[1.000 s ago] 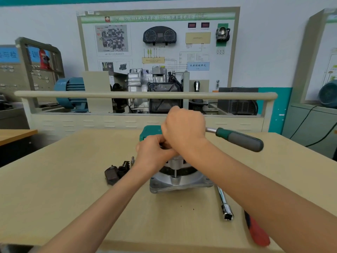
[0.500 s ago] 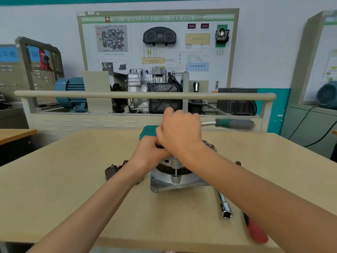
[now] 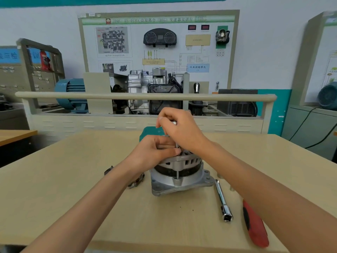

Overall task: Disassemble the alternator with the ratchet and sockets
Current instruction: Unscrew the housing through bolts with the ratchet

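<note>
Stood upright near the middle of the pale wood-grain tabletop [image 3: 54, 194]: the alternator [image 3: 179, 172], a squat cast-aluminium drum with a slotted, ribbed upper housing, a dark band round its waist and a flat flanged base with bolt ears. Lay just right of that base: a slim chromed extension bar [image 3: 222, 201], polished and round, ending toward the camera in a square-drive socket end; beside it, partly under the right forearm, a glossy red plastic handle [image 3: 255, 225] with a black strip. Lay left of the alternator, half hidden by the left forearm: small dark removed parts [image 3: 135, 181], too blurred to identify. Showed behind the hands: a corner of a teal plastic case [image 3: 145, 133]. Stood beyond the tabletop: a beige training stand with a rounded rail [image 3: 127, 96], carrying a cast metal gearbox, a blue motor and a printed panel [image 3: 158, 42] headed with Chinese characters and "(DSG)"; a small blue label read 仪表控制单元. Rested on the alternator's top: the left hand [image 3: 155, 152], fingers curled together against the housing rim, thumb pressed along the edge. Hovered just above: the right hand [image 3: 179, 130], fingers bent and pinched on a small shiny metal tool [image 3: 174, 122], mostly hidden in the grip
</note>
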`<state>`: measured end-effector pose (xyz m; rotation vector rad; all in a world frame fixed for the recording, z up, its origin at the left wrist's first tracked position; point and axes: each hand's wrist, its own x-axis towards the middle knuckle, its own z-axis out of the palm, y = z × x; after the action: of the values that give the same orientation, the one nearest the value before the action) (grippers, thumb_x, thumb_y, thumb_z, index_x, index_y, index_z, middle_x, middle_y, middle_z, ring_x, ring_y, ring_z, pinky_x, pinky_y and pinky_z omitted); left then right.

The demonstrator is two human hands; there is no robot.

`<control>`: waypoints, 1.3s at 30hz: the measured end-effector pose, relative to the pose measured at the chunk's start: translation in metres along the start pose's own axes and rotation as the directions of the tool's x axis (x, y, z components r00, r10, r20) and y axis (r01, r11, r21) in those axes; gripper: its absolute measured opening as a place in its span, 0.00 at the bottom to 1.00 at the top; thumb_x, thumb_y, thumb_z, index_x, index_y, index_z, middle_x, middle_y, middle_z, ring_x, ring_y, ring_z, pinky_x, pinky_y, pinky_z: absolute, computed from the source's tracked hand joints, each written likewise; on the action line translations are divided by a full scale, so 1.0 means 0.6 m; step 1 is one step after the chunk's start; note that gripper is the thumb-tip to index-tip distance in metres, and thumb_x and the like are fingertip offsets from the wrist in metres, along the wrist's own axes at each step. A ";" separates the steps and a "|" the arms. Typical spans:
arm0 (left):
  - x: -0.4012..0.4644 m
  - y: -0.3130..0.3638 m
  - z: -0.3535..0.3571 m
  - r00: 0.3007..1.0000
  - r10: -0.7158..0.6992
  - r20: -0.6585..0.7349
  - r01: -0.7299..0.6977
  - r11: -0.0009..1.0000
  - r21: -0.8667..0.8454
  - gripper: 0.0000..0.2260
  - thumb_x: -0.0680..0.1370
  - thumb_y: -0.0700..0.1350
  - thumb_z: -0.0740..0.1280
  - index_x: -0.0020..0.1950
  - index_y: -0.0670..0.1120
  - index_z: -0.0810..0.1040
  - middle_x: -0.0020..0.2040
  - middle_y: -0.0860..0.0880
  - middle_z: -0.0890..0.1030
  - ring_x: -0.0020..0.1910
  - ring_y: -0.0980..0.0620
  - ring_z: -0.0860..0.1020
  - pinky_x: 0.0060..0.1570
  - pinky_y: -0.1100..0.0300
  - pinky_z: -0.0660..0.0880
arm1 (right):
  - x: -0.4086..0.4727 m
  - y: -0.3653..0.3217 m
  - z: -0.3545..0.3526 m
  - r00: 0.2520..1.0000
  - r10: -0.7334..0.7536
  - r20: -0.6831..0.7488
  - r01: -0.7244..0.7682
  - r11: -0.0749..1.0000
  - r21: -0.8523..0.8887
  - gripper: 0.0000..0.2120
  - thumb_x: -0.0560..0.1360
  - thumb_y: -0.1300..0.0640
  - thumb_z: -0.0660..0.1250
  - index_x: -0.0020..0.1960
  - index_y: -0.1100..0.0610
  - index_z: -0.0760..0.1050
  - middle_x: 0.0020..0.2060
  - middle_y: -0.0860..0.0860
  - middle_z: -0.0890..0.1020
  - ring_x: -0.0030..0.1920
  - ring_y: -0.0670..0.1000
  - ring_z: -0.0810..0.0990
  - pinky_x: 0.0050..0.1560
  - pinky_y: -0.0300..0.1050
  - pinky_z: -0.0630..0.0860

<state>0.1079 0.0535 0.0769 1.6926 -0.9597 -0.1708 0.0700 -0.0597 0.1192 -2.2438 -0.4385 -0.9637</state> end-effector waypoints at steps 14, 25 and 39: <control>0.000 0.013 0.016 0.984 -0.035 -0.174 0.077 0.967 0.243 0.04 0.75 0.43 0.69 0.42 0.44 0.81 0.37 0.49 0.84 0.44 0.52 0.80 0.57 0.52 0.71 | -0.004 0.000 0.001 0.999 -0.044 -0.010 0.038 0.929 -0.369 0.07 0.75 0.57 0.60 0.46 0.59 0.75 0.28 0.47 0.73 0.34 0.49 0.73 0.43 0.47 0.69; 0.009 -0.003 0.026 0.933 -0.011 -0.361 0.065 0.988 0.138 0.08 0.66 0.37 0.75 0.32 0.44 0.77 0.36 0.40 0.82 0.43 0.40 0.82 0.51 0.43 0.77 | -0.002 -0.006 0.023 0.993 -0.057 -0.107 -0.055 0.577 -0.815 0.11 0.75 0.57 0.57 0.55 0.60 0.68 0.31 0.52 0.77 0.30 0.55 0.70 0.34 0.44 0.58; 0.000 0.002 0.012 0.990 -0.007 -0.140 0.003 1.000 -0.027 0.06 0.70 0.35 0.73 0.43 0.46 0.83 0.39 0.49 0.86 0.41 0.55 0.83 0.42 0.68 0.77 | 0.007 -0.004 -0.011 0.975 -0.104 0.197 0.218 0.629 -0.746 0.12 0.79 0.61 0.54 0.62 0.59 0.65 0.32 0.49 0.75 0.32 0.56 0.75 0.28 0.47 0.63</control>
<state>0.1035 0.0483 0.0755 1.6595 -0.8451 -0.0663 0.0681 -0.0620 0.1268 -3.1059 -0.3183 -1.2618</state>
